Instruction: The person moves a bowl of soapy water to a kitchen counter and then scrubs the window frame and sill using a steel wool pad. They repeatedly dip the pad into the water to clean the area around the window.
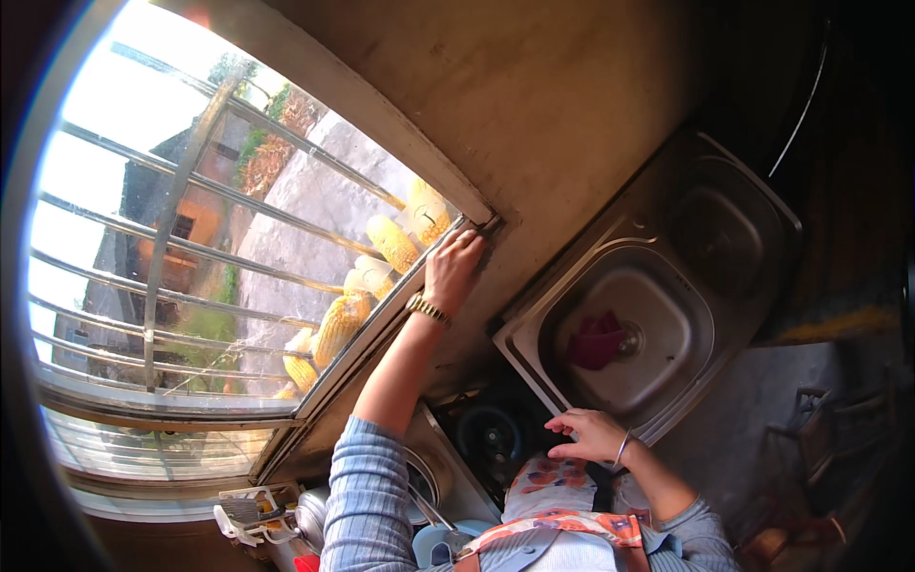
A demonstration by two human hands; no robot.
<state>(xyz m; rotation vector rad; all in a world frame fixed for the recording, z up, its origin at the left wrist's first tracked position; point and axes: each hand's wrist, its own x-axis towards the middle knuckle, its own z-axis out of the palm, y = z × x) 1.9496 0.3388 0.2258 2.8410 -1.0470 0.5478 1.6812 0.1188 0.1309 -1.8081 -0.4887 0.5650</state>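
Observation:
My left hand [452, 275], with a gold-coloured wristwatch [429, 309] at its wrist, reaches up to the lower corner of the window frame [475, 207]. Its fingers are curled at the sill; whether they hold anything is hidden. Beyond the glass, several yellow corn cobs [392, 244] lie along the ledge behind metal bars. My right hand [590, 434], wearing a bangle, is at the near edge of the stainless steel sink [686, 343], fingers apart and nothing in them. A dark pink cloth-like thing [597, 341] lies in the basin beside the drain.
A dark gas hob [492, 435] sits left of the sink. Near my body are a light blue basin [432, 545], a metal pot and a white rack [250, 515] holding a brush-like item. Dim wooden furniture [811, 429] stands at the right.

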